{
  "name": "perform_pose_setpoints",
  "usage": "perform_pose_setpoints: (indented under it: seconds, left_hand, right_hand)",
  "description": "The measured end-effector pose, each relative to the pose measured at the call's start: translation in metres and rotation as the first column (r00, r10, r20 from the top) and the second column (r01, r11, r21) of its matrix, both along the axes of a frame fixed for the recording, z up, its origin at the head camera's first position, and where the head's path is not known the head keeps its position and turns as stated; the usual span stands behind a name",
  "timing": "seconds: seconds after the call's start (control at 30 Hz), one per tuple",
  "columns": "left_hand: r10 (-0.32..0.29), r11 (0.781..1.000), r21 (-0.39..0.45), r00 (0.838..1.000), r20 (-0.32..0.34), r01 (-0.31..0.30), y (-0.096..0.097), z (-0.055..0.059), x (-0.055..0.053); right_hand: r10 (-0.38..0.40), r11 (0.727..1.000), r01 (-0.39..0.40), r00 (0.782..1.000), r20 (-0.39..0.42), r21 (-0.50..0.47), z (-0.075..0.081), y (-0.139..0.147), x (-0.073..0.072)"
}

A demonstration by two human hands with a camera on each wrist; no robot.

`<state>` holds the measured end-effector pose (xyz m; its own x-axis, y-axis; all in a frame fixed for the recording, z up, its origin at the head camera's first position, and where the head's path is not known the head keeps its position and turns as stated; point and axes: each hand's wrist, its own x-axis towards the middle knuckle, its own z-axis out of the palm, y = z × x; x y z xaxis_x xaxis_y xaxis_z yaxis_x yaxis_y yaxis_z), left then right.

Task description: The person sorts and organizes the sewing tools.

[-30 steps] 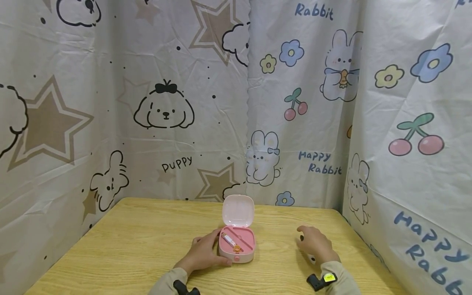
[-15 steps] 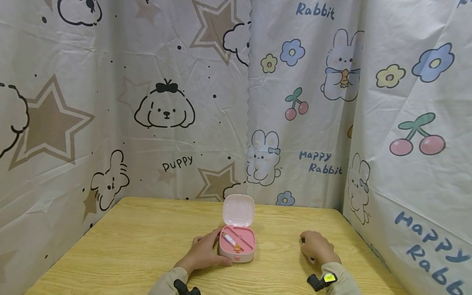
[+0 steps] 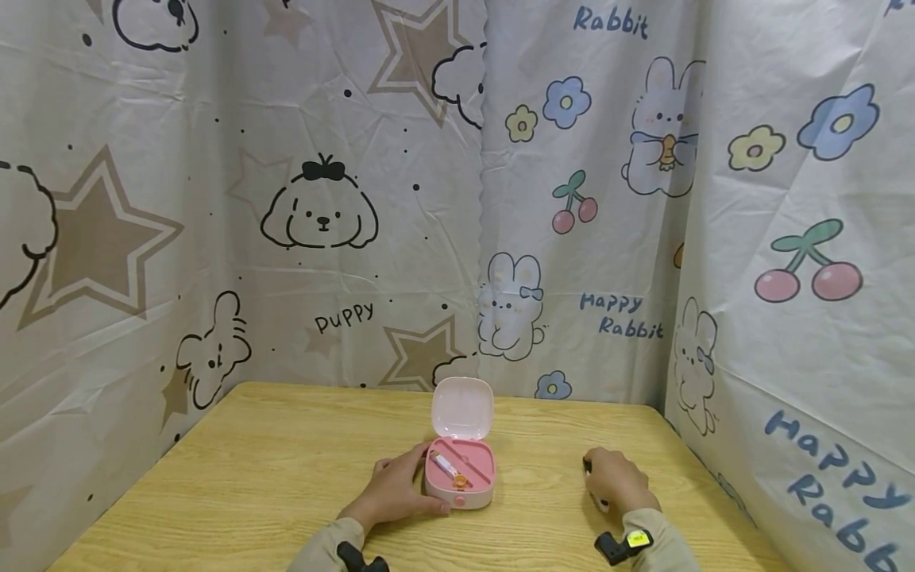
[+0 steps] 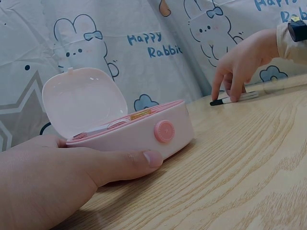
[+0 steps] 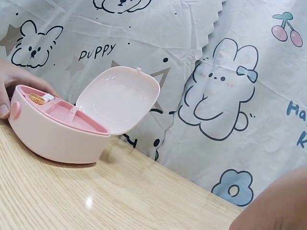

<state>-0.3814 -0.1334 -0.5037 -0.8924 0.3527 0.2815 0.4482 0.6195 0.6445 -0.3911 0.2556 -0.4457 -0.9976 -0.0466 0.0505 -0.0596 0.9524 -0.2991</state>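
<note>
On the table stands a pale pink case (image 3: 459, 497) with its hinged lid (image 3: 462, 407) raised and a round pink button (image 4: 164, 131) on its front. My left hand (image 3: 395, 490) grips its left side, the thumb along the front and the fingers behind. Inside the pink tray, a white stick-shaped item with an orange end (image 3: 458, 480) lies slantwise. To the right, my right hand (image 3: 616, 478) pinches a white marker pen with a black cap (image 4: 218, 102), which lies low along the tabletop. The hand covers most of the marker in the head view.
A wood-grain table (image 3: 286, 445) carries the case and marker. White printed curtains (image 3: 322, 278) stand behind the table's back edge and along both sides. Black wrist cameras (image 3: 613, 548) are strapped at both sleeves.
My right hand's fingers have come down from a stretched pose onto the marker pen and closed around it. The left hand and the case have stayed in place.
</note>
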Motion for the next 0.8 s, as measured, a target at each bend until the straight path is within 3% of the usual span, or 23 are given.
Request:
perform_pose_setpoints:
  seconds: [0.8]
  left_hand:
    - [-0.005,0.999,0.039,1.000,0.012,0.005,0.0007,0.0009,0.0008]
  right_hand:
    - [-0.029,0.999,0.030,0.999,-0.028,0.027,0.0008,-0.0019,-0.0026]
